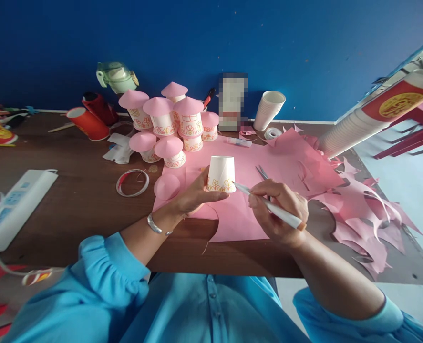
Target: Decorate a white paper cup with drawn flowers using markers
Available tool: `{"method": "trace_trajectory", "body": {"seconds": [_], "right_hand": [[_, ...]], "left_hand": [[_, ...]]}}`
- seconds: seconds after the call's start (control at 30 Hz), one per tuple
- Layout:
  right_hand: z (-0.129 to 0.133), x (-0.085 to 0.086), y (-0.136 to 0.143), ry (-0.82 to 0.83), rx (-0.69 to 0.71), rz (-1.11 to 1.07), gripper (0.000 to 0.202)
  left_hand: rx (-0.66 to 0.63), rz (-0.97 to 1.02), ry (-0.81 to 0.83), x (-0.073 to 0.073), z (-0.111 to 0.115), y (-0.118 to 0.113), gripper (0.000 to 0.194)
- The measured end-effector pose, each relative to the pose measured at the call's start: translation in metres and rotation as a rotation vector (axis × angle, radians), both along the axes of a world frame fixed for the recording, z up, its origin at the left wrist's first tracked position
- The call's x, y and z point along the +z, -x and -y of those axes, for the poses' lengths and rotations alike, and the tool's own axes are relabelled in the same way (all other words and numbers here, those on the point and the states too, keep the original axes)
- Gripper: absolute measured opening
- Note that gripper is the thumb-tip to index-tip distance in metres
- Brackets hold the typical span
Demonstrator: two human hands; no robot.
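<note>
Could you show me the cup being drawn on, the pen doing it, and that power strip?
White cup [221, 169]: head view, on the upper part of its side wall.
White pen [283, 214]: head view, on its barrel.
Power strip [21, 204]: head view, on the top of its casing.

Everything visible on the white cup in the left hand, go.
The white cup looks like plain paper, tapered, held roughly upright but upside down: narrow end up, wider rim down. Orange-yellow flowers with grass-like strokes band its lower side; the upper part is bare. The left hand grips it over pink paper. A pen tip meets or nearly meets its lower right; contact is unclear.
</note>
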State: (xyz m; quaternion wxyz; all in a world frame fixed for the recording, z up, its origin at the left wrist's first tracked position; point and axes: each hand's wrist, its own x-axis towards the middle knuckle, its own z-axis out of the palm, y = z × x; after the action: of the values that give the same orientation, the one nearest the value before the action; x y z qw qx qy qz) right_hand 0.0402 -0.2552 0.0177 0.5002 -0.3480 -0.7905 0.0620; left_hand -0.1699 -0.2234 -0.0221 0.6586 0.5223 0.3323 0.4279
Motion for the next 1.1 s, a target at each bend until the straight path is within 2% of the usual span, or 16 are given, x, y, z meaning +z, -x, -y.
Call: {"method": "trace_trajectory", "body": {"seconds": [0.1, 0.17, 0.3, 0.37, 0.47, 0.6, 0.73, 0.87, 1.1], "right_hand": [[-0.001, -0.003, -0.001, -0.061, 0.064, -0.042, 0.020], [-0.003, -0.005, -0.001, -0.121, 0.056, -0.010, 0.031], [-0.009, -0.009, 0.000, -0.065, -0.059, 0.084, 0.041], [-0.016, -0.014, 0.000, 0.010, -0.108, 0.147, 0.037], [-0.028, -0.027, -0.002, 0.091, -0.169, 0.315, 0.028], [-0.038, -0.042, -0.004, 0.165, -0.144, 0.485, 0.027], [-0.042, -0.048, -0.006, 0.157, -0.117, 0.588, 0.024], [-0.046, -0.052, -0.008, 0.168, -0.131, 0.680, 0.023], [-0.051, -0.053, -0.012, 0.189, -0.216, 0.724, 0.026]], "left_hand": [[-0.013, -0.017, 0.029, 0.004, 0.002, 0.000, 0.061], [0.032, -0.090, 0.005, 0.007, 0.003, 0.000, 0.068], [0.168, -0.342, -0.195, 0.004, 0.005, -0.001, 0.077], [0.237, -0.407, -0.289, -0.002, 0.004, -0.001, 0.082], [0.271, -0.409, -0.327, -0.010, 0.001, -0.002, 0.083], [0.285, -0.352, -0.330, -0.015, -0.002, -0.004, 0.079], [0.326, -0.378, -0.351, -0.019, -0.002, -0.005, 0.079], [0.350, -0.503, -0.426, -0.021, -0.003, -0.004, 0.085], [0.393, -0.819, -0.507, -0.023, -0.005, -0.005, 0.083]]}}
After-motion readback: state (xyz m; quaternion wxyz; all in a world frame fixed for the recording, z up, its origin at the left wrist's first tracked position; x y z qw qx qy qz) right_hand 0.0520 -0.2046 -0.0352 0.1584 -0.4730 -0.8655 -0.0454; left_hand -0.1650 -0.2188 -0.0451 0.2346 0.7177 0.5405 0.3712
